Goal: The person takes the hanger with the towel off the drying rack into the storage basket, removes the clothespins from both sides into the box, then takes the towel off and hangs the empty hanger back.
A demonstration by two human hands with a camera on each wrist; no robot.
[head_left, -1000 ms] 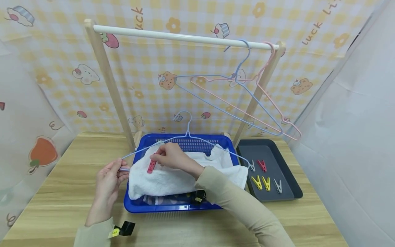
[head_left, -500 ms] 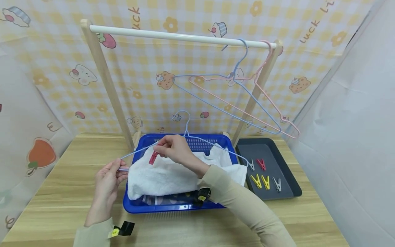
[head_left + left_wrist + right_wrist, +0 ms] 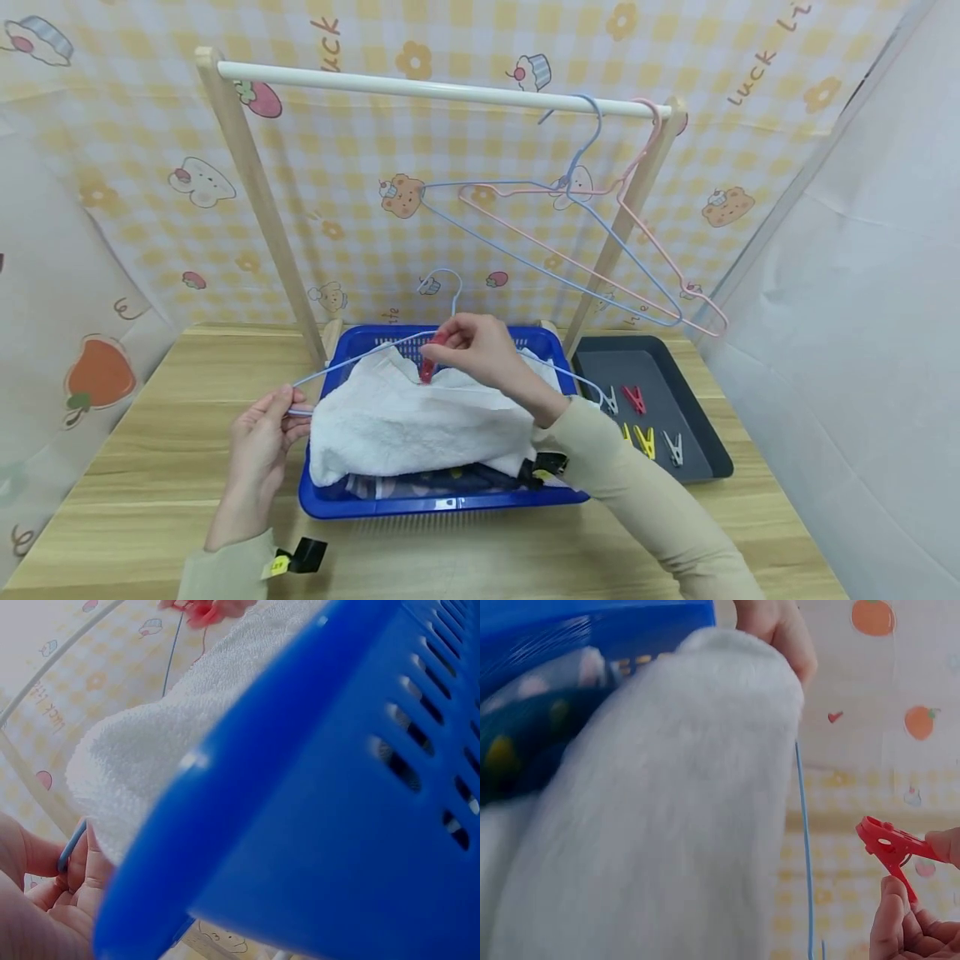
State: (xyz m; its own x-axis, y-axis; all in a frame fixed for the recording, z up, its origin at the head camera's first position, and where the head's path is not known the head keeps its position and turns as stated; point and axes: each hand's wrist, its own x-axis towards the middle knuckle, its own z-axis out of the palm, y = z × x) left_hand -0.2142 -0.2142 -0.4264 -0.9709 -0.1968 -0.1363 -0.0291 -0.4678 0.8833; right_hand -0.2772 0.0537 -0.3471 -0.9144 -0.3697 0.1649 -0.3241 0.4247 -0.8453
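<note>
A white towel [image 3: 420,433] hangs over the lower bar of a light blue hanger [image 3: 352,360], above a blue basket [image 3: 375,507]. My left hand [image 3: 262,429] grips the hanger's left corner beside the towel; the left wrist view shows the blue wire [image 3: 73,844] between thumb and fingers. Near the hanger's neck, my right hand [image 3: 483,354] pinches a red clothespin [image 3: 427,364] over the towel's upper edge. In the right wrist view the clothespin [image 3: 889,844] is held by its handles between thumb and fingers, apart from the towel [image 3: 675,787].
Behind the basket stands a rack with a white rail [image 3: 420,89]; a blue hanger [image 3: 592,204] and a pink hanger [image 3: 671,258] hang at its right end. A dark grey tray [image 3: 701,442] on the right holds several clothespins. Patterned fabric [image 3: 532,742] lies inside the basket.
My right hand has moved right with the red clothespin, from the towel's left part to near the hanger's neck. The left hand keeps its grip on the hanger's corner.
</note>
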